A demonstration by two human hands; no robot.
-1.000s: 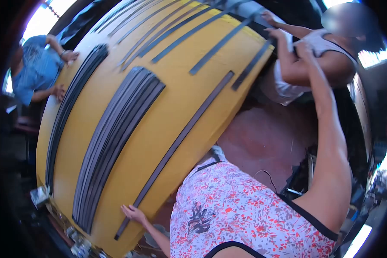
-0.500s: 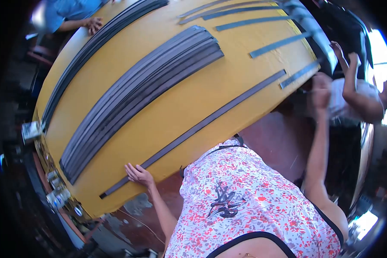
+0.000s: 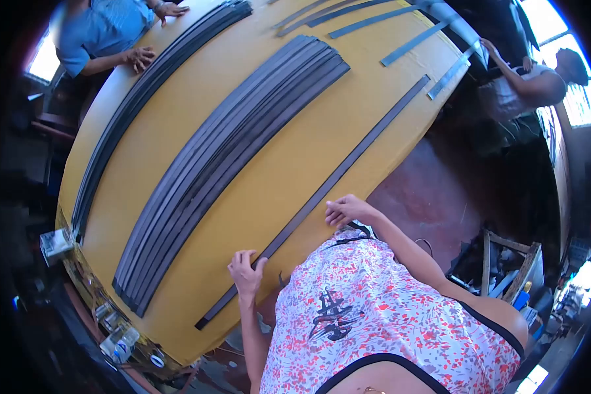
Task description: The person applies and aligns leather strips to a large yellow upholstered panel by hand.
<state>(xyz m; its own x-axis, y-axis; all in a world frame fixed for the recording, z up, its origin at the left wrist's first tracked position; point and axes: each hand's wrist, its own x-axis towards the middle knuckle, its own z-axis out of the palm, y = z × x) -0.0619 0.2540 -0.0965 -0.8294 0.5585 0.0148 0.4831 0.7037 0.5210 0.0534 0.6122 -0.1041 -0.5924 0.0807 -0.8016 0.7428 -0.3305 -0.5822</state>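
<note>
A long, narrow dark grey strip (image 3: 335, 177) lies along the near side of the yellow-covered table (image 3: 295, 269). My left hand (image 3: 246, 272) rests over the lower part of this strip, its thumb apart from the bent fingers. At the table's near edge is my right hand (image 3: 348, 210), beside the strip's middle and apart from it. Its fingers are loosely curled with gaps between them, and nothing shows in them. Beyond the single strip, a wide stack of similar grey strips (image 3: 223, 151) lies lengthwise on the table.
A darker strip bundle (image 3: 144, 92) lies along the far side, near a co-worker's hand (image 3: 140, 59). Several short strips (image 3: 414, 46) reach the right end, where another person (image 3: 525, 85) stands. Bottles (image 3: 121, 345) stand by the left end; a wooden frame (image 3: 505, 256) is behind my right arm.
My right hand has come down from the far right to the table's near edge. My left hand has shifted along the strip, with its thumb spread. The view has turned slightly.
</note>
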